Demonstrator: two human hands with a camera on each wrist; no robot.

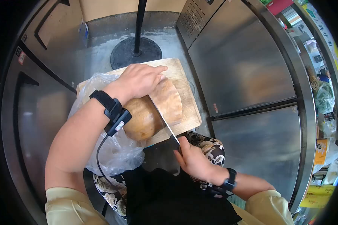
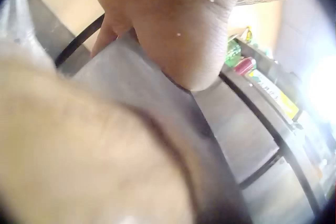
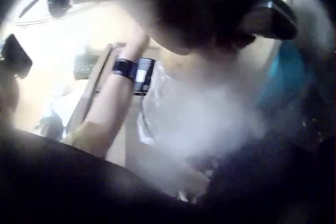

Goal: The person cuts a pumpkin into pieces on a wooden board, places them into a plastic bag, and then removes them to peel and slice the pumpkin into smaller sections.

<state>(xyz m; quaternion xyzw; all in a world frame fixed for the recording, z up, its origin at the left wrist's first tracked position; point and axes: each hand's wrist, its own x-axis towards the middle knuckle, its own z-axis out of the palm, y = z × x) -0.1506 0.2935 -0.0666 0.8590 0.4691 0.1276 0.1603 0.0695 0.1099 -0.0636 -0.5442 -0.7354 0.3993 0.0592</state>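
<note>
A large tan-skinned pumpkin (image 1: 141, 118) lies on a wooden cutting board (image 1: 193, 112). Running lengthwise through it is the blade of a knife (image 1: 164, 120), which divides a paler portion (image 1: 171, 99) on the right from the rounded portion on the left. My right hand (image 1: 195, 159) grips the knife's black handle, low at the board's near edge. At the far end, my left hand (image 1: 141, 80) presses down over the blade and pumpkin, fingers pointing right. In the left wrist view the palm sits along the top of the broad grey blade (image 2: 157, 92). The blade's far tip is hidden beneath that hand.
A clear plastic bag (image 1: 116, 155) spreads under the board's left side. Behind the board stands a black pole on a round base (image 1: 124, 52). Steel cabinet doors (image 1: 240, 56) enclose the right side, and another steel cabinet (image 1: 50, 112) stands at left. Patterned trouser legs (image 1: 214, 150) flank the near edge.
</note>
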